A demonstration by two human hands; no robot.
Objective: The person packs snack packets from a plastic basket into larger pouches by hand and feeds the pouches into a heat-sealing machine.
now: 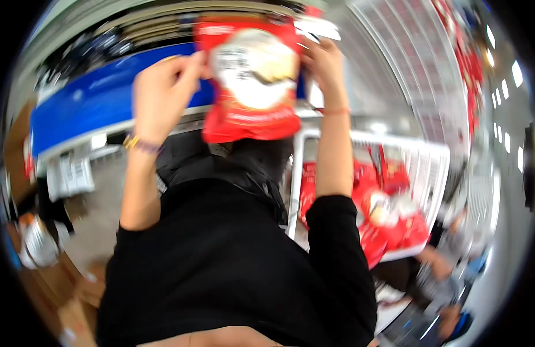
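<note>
A red food bag [256, 75] with a white oval panel, dark lettering and a picture of food is held up in front of me, blurred by motion. My left hand [166, 92] is closed, pinching the bag's left edge between thumb and fingers. At the opposite edge, my right hand [325, 61] has its fingers curled on the bag's upper right side. A white blurred item [320, 28] shows just above the right fingers; whether that hand touches it I cannot tell. Under my right forearm stands a white plastic basket [438, 173] with several red bags [383, 211] in it.
Beyond my left hand runs a blue work surface [82, 101]. A pale ribbed surface [389, 63] lies to the right. Cardboard boxes [53, 283] and a white bag [39, 243] are at lower left. Another person [446, 272] is at lower right.
</note>
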